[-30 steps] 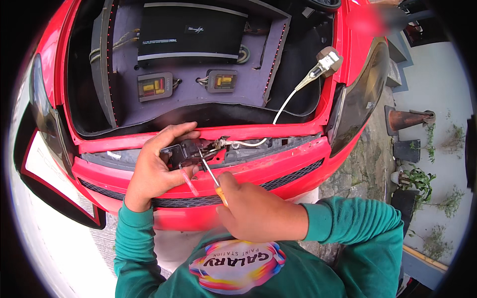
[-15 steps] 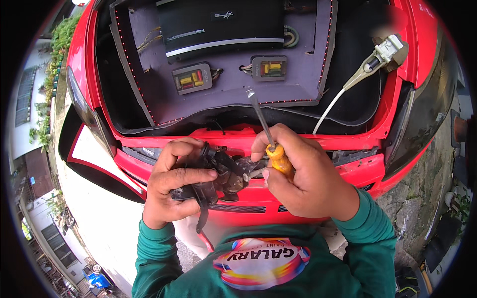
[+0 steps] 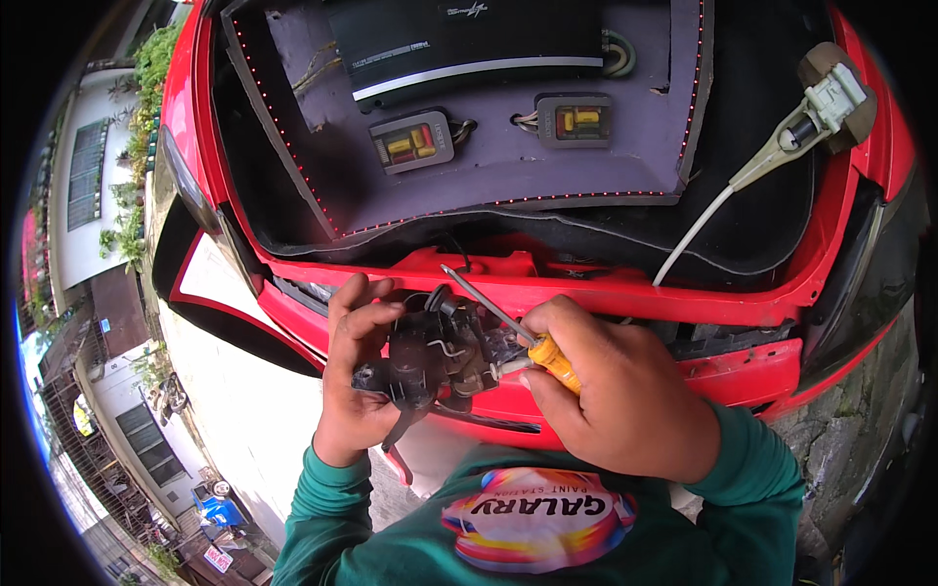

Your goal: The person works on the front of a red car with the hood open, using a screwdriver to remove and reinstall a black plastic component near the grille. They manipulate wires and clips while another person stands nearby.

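My left hand point(image 3: 344, 396) grips a dirty black mechanical assembly point(image 3: 415, 361), which looks like a car latch with brackets, a wire clip and a dangling black strap. Its fingers curl along the part's left side, with the thumb underneath. In my right hand point(image 3: 640, 396) is a screwdriver point(image 3: 554, 359) with a yellow handle, its metal shaft slanting up and left above the assembly. The screwdriver tip is apart from the part. A pale short rod point(image 3: 512, 367) sticks out of the assembly toward my right thumb and fingertips; whether they pinch it I cannot tell.
Behind my hands lies a red car's open trunk with its red sill point(image 3: 586, 290). Inside are a black amplifier point(image 3: 469, 49), two small boxes point(image 3: 412, 142) with yellow parts, and a grey panel edged with red lights. A white-corded lamp-like device point(image 3: 816, 117) rests at the right.
The screwdriver shaft has swung from nearly upright to a leftward slant. The assembly is turned to show its wire clip, and my left fingers have lifted off its front. The whole view has shifted.
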The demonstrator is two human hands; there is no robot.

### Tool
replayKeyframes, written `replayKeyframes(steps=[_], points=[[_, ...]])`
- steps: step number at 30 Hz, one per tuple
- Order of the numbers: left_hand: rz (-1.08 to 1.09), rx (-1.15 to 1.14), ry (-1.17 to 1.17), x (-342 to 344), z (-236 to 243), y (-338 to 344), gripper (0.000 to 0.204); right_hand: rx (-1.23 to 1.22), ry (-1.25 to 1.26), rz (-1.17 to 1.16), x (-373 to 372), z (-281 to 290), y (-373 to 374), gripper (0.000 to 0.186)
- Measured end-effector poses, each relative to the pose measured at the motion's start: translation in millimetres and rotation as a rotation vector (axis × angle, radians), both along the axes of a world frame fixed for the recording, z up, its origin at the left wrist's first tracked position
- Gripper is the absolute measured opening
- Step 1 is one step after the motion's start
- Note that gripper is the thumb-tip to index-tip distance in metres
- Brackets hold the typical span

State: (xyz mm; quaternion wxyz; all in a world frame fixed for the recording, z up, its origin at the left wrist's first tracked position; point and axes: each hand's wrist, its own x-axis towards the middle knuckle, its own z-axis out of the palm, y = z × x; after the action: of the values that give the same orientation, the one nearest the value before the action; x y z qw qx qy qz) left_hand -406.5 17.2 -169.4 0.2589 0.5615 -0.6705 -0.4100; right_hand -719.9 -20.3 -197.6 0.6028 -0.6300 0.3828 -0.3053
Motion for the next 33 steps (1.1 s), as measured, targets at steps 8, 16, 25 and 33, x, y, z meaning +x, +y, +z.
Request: replayKeyframes(steps=[8, 16, 25, 33], points=[[0.094, 0.347, 0.296, -16, 29, 8, 0.125, -0.037, 0.027, -0.01, 2, 3, 2, 0.034], [0.05, 0.059, 0.331, -19, 0, 18, 0.122, -0.06, 0.024, -0.016, 3, 4, 1, 0.035], [0.116, 0.034, 0.241, -26, -14, 28, 0.098, -0.073, -0.043, -0.067, 2, 0, 2, 0.034], [0.213, 0.09, 0.343, -40, -20, 24, 0.096, -0.052, -0.002, -0.041, 4, 2, 3, 0.034]])
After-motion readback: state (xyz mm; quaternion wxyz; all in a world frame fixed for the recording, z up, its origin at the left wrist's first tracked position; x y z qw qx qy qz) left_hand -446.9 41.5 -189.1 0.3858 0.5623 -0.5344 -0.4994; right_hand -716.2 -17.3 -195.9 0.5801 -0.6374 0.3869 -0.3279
